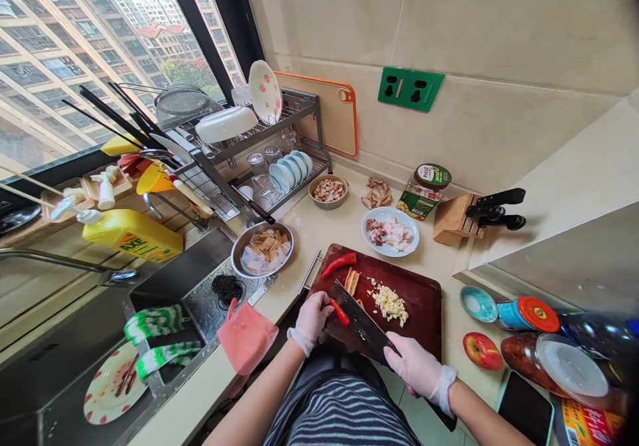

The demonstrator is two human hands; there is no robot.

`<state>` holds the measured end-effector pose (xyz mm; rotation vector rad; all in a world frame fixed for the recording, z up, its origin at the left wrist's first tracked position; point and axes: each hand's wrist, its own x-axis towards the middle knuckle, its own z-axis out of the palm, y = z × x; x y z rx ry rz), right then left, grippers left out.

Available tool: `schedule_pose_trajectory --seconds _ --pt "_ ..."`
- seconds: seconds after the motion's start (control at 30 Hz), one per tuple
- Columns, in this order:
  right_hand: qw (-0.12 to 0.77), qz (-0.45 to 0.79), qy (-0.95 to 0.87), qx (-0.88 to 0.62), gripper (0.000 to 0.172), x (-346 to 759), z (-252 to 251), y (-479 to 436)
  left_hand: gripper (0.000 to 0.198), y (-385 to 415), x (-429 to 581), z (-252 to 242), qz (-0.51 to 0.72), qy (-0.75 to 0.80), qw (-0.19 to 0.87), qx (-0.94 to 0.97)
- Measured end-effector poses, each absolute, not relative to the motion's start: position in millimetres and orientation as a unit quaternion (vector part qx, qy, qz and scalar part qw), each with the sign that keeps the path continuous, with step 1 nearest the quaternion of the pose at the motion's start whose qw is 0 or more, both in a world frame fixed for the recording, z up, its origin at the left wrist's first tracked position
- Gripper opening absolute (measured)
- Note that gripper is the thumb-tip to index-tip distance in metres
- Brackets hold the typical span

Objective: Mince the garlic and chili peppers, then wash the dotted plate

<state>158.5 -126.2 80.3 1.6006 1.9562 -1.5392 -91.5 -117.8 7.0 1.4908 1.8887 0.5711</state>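
Cleaver (pixel 360 319) and chili strip (pixel 340 312) are side by side at the near left of the board (pixel 430 293); whether the edge touches the strip, I cannot tell. The right hand (pixel 418 366), in a clear glove, is closed around the cleaver's handle, and the blade slants across the board toward the far left. The left hand (pixel 310 318), gloved too, pinches the chili strip at its fingertips, just left of the blade. Beyond the blade lies an opened chili (pixel 351 281), inner side showing, with a whole chili (pixel 339 265) near the board's far left corner. Pale chopped bits (pixel 390 303) sit in a loose heap right of the blade.

On the far side of the board, a plate (pixel 387 252) holds raw meat (pixel 399 235). Ginger (pixel 377 194) lies farther back, between a bowl (pixel 335 204) on the left and a jar (pixel 418 193) on the right. The knife block (pixel 450 218) stands at far right. An apple (pixel 482 351) sits right of the board.
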Motion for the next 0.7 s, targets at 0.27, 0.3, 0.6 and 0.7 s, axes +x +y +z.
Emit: schedule_pose_trajectory --seconds 0.27,0.3,0.6,0.7 --pt "0.116 -0.358 0.738 0.560 0.020 123 53 -135 0.013 -121 -97 -2 0.250 0.726 0.316 0.558" --pt "0.117 -0.351 0.738 0.565 0.021 119 50 -140 0.013 -123 -97 -3 0.260 0.725 0.316 0.554" --pt "0.051 -0.317 0.742 0.588 0.023 120 38 -163 0.029 -149 -78 -1 0.336 0.656 0.252 0.628" --pt "-0.015 -0.336 0.731 0.594 0.027 131 31 -165 0.018 -151 -75 0 0.278 0.672 0.222 0.650"
